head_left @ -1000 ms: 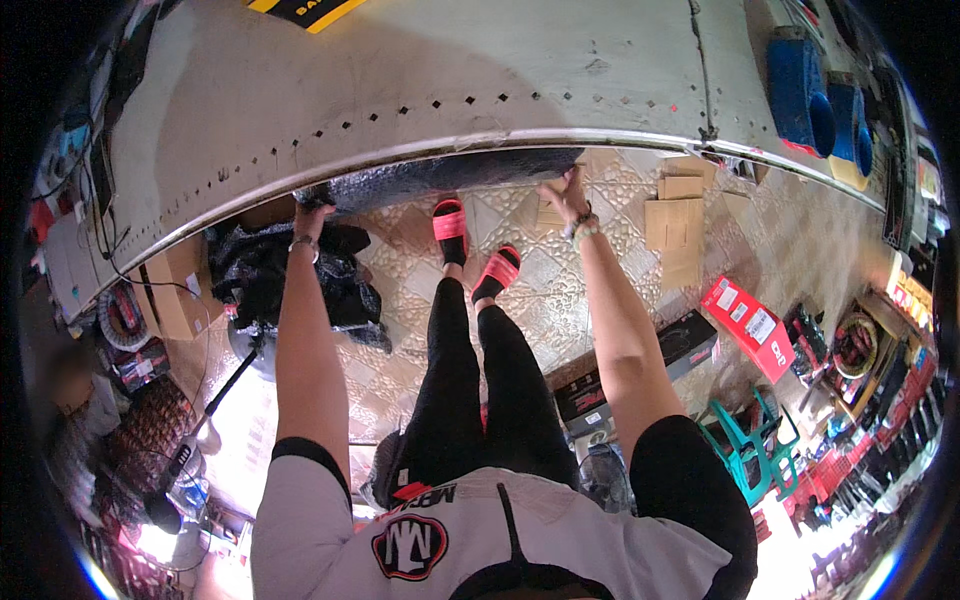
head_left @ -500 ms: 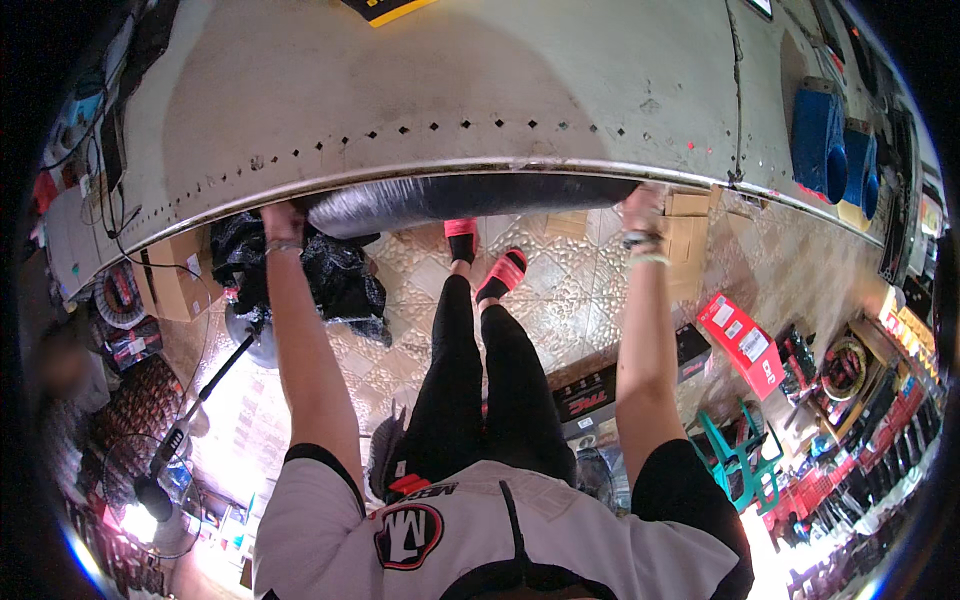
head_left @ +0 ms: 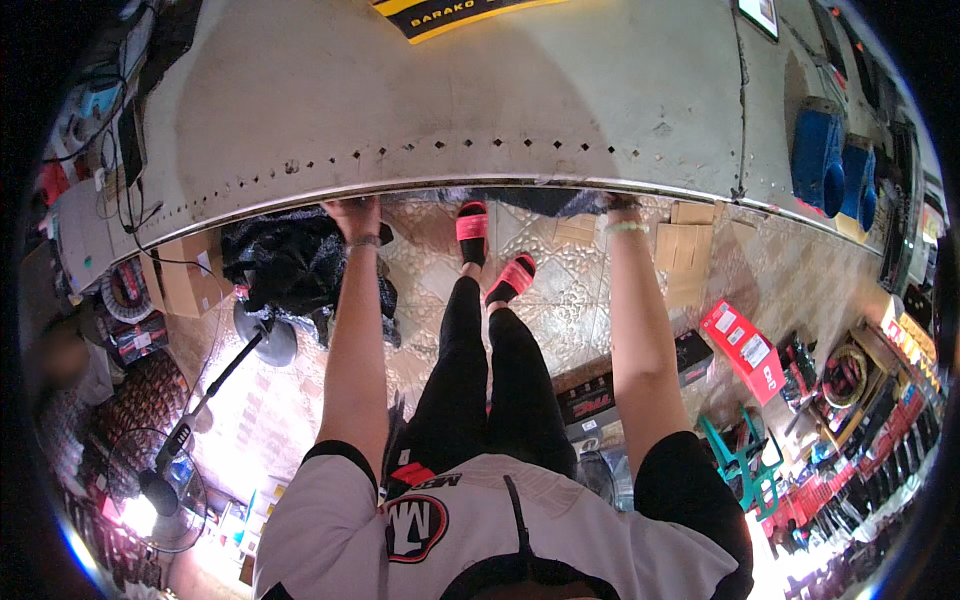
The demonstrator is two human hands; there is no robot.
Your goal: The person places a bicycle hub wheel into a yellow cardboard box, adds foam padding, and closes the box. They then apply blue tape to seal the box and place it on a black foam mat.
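Note:
A long dark plastic-wrapped bundle (head_left: 540, 201) shows as a thin strip just below the near edge of a grey table (head_left: 450, 110); most of it is hidden under the tabletop. My left hand (head_left: 353, 214) reaches to that edge, left of the strip, its fingers hidden by the table. At the strip's right end is my right hand (head_left: 622, 211), apparently against it, fingers also out of sight beneath the edge. Whether either hand grips the bundle cannot be seen.
Black plastic sheeting (head_left: 285, 265) and a cardboard box (head_left: 188, 275) lie left of my legs, near a standing fan (head_left: 160, 495). To the right are flattened cardboard (head_left: 685, 260), a red box (head_left: 742, 350) and a green plastic stool (head_left: 742, 460). Blue cylinders (head_left: 818, 160) stand on the table.
The dark bundle, broadly visible before, has gone mostly under the table edge. My left hand has shifted right, my right hand slightly left, and both have moved farther under the tabletop.

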